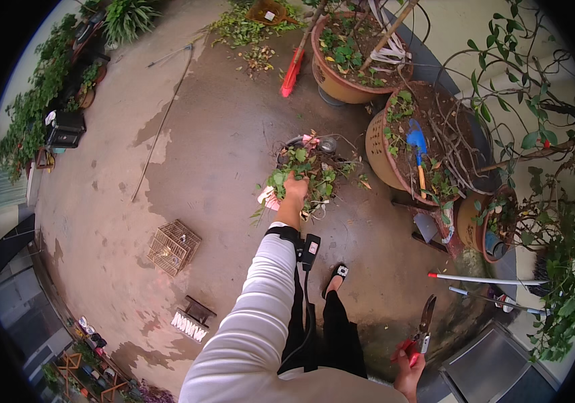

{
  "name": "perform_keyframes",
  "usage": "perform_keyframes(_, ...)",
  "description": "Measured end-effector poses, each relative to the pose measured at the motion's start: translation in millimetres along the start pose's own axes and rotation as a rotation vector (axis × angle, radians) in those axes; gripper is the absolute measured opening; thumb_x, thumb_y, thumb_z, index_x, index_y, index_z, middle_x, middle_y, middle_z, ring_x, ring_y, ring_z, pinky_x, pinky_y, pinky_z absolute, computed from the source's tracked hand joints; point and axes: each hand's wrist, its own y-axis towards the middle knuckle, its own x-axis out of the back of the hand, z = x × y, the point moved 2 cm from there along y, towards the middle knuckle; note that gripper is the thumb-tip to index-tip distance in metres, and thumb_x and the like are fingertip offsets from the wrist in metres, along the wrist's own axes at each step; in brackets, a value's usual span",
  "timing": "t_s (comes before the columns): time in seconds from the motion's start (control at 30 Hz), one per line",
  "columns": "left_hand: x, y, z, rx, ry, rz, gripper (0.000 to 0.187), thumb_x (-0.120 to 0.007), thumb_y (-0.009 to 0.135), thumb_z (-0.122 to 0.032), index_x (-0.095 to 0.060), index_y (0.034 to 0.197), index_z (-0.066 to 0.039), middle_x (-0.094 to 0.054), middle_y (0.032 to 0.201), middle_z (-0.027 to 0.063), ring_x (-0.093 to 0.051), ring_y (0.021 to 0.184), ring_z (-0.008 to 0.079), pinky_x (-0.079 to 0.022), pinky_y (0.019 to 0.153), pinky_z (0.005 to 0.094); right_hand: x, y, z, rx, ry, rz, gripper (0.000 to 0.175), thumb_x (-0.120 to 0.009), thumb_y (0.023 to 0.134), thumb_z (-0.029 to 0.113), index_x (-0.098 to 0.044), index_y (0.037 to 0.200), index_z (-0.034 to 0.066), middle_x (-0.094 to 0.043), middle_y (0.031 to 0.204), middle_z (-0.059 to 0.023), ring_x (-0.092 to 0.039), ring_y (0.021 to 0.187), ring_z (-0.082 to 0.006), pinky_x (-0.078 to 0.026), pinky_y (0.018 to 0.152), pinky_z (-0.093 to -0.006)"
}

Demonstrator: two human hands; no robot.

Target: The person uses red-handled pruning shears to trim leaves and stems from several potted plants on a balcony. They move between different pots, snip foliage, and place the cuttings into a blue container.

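Observation:
My left hand (296, 187) reaches down onto a heap of leafy plant cuttings (325, 181); its fingers are partly hidden among the leaves, so their grip is unclear. The cuttings heap over a dark round container (283, 157) standing on the concrete floor. Pink plastic (268, 198) shows at the container's side, and a clear plastic item (327, 145) pokes out near its back. Low at the right, my right hand (409, 372) holds red-handled pruning shears (425, 327), their dark blades pointing up and away from me.
Large potted plants (383, 146) line the right, one with a blue hand trowel (417, 143) on its soil. A wooden birdcage (174, 248) and a small stool (191, 320) stand at left. Beyond lie a long pole (164, 123), a red tool (292, 73) and an orange dustpan (267, 12).

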Motion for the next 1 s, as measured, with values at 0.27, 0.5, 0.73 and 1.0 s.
perform_keyframes(0.27, 48.0, -58.8, -29.6, 0.215, -0.261, 0.075, 0.064, -0.058, 0.092, -0.017, -0.027, 0.148, -0.016, -0.043, 0.14, 0.0125, -0.051, 0.113, 0.0258, -0.048, 0.084, 0.045, -18.7, -36.5, -6.5, -0.038, 0.191, -0.098, 0.015, -0.06, 0.089, 0.008, -0.057, 0.103, 0.0016, -0.059, 0.086, -0.0033, -0.055, 0.073, -0.0106, -0.044, 0.065, -0.0242)
perform_keyframes(0.5, 84.3, -86.1, -57.9, -0.109, -0.005, 0.154, 0.061, -0.062, 0.092, -0.031, -0.034, 0.145, -0.02, -0.044, 0.139, 0.0165, -0.047, 0.124, 0.0283, -0.049, 0.087, 0.051, 3.5, -100.9, -34.1, 0.074, 0.335, -0.301, 0.018, -0.061, 0.089, 0.008, -0.056, 0.105, -0.0008, -0.059, 0.088, -0.0043, -0.055, 0.072, -0.0111, -0.046, 0.065, -0.0247)
perform_keyframes(0.73, 75.1, -129.7, -109.5, -0.858, 1.467, -0.114, 0.077, -0.072, 0.08, -0.031, -0.035, 0.147, -0.025, -0.022, 0.153, 0.0223, -0.02, 0.142, 0.0387, -0.024, 0.114, 0.0487, 41.4, -199.1, -139.4, 0.254, 0.377, -0.465, 0.047, -0.063, 0.088, 0.005, -0.047, 0.132, 0.0027, -0.061, 0.1, -0.004, -0.059, 0.087, -0.0117, -0.049, 0.08, -0.0273)
perform_keyframes(1.0, -28.4, -317.4, -0.5, -1.33, 1.248, 0.126, 0.074, -0.07, 0.08, -0.026, -0.037, 0.146, -0.022, -0.023, 0.154, 0.0192, -0.024, 0.141, 0.0369, -0.025, 0.113, 0.0488, 52.1, -344.8, -246.6, 0.276, 0.485, -0.912, 0.05, -0.063, 0.089, 0.01, -0.045, 0.136, 0.004, -0.06, 0.104, -0.006, -0.057, 0.096, -0.0147, -0.046, 0.088, -0.0299)
